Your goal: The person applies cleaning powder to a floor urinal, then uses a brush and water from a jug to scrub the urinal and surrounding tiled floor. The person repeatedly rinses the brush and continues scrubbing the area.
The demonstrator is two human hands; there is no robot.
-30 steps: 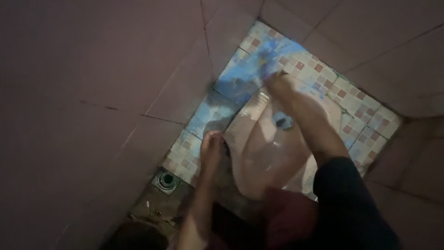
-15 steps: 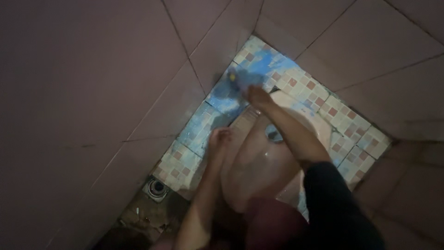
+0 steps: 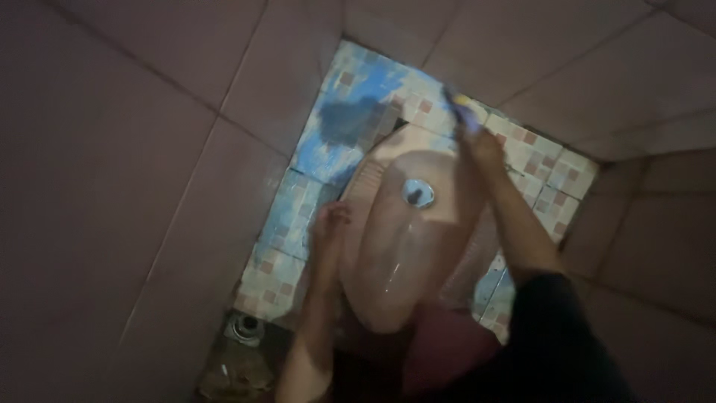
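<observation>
— Holding what, those hands?
— The right hand (image 3: 483, 145) grips a blurred scrubber (image 3: 462, 108) at the squat toilet pan's (image 3: 406, 246) far rim. The left hand (image 3: 330, 224) rests on the pan's left edge, beside blue-smeared floor tiles (image 3: 328, 142); its grip I cannot tell.

Head view, steeply down, close.
</observation>
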